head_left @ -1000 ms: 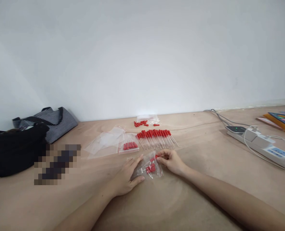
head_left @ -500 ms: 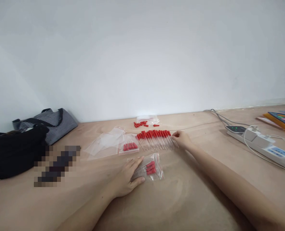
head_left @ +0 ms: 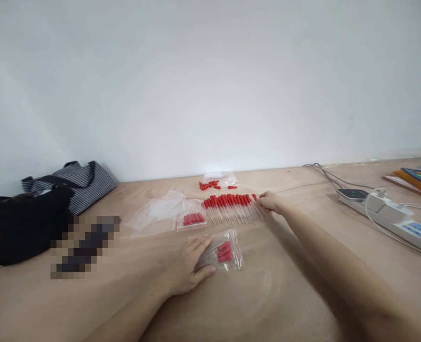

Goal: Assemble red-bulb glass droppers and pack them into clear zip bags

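My left hand (head_left: 191, 266) lies with fingers apart on the left part of a clear zip bag (head_left: 236, 259) that holds several red-capped droppers (head_left: 225, 251). Farther back, several more red-capped droppers (head_left: 231, 199) lie side by side in a row, clear stems toward me. My right hand (head_left: 270, 202) is at the right end of this row, fingers pinched at the endmost dropper (head_left: 255, 197), whose red cap stands slightly apart from the others. Left of the row, another zip bag (head_left: 192, 219) has several red-capped droppers inside, beside flat clear bags (head_left: 156, 213).
Loose red caps (head_left: 207, 184) lie near the wall by another clear bag (head_left: 219, 176). At right are a white power strip (head_left: 391, 213) with cables and colourful books (head_left: 420, 180). Black (head_left: 25, 228) and striped (head_left: 89, 185) bags and a blurred dark object (head_left: 85, 244) are at left.
My right hand has shifted slightly right and back, and the endmost dropper's red cap now shows apart from the row. My left hand stays on the bag.
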A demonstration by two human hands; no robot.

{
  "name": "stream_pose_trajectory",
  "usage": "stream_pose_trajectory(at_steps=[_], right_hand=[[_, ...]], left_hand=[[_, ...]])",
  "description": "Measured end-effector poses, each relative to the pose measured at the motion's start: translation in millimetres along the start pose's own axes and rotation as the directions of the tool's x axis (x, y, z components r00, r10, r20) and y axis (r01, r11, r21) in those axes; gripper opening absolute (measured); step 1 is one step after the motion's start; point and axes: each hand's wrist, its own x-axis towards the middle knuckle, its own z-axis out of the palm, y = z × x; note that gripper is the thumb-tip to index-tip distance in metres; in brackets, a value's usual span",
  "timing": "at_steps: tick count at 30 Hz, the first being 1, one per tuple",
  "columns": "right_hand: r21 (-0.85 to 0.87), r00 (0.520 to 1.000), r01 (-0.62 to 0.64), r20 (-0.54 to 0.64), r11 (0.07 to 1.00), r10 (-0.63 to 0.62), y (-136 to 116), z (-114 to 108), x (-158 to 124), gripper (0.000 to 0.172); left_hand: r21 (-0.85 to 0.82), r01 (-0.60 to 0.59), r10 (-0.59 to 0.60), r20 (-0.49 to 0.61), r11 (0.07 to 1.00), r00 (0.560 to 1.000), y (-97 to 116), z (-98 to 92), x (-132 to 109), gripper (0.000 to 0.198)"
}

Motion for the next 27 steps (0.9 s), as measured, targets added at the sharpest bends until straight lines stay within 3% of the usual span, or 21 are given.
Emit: stream_pose_trajectory(at_steps=[3,6,8,11,15,21,27], right_hand=[[0.158,0.998,-0.003,0.069,0.987,-0.008,7,-6,-25,0.045],[0.302,0.993,0.024,0.101,0.953,-0.057,16,2,-57,0.058],[0.562,0.985,0.066,0.093,0.825,-0.142,20,15,-76,0.056],[0.728,0.983,0.028,0.103,0.685,-0.15,21,36,-97,0.046],[0.794,0.974,-0.057,0.176,0.606,-0.139,16,49,-110,0.038],[0.812,0.953,-0.162,0.275,0.56,-0.123,16,41,-116,0.019],[0.815,0.944,-0.193,0.307,0.546,-0.124,18,38,-121,0.019]], left_hand=[[0.003,0.008,-0.008,0.017,1.0,1.0,2,-1.6,0,0.061],[-0.001,0.012,-0.012,0.025,1.0,1.0,2,-1.5,0,0.061],[-0.006,0.024,-0.024,0.03,1.0,0.999,1,-0.7,0,0.062],[-0.01,0.032,-0.031,0.031,0.999,0.999,0,0.3,1,0.062],[-0.007,0.022,-0.022,0.015,1.0,1.0,-1,1.1,1,0.062],[-0.001,0.022,-0.022,-0.014,1.0,1.0,-3,5.3,1,0.059],[0.015,0.023,-0.023,-0.005,1.0,1.0,-1,3.6,1,0.06]])
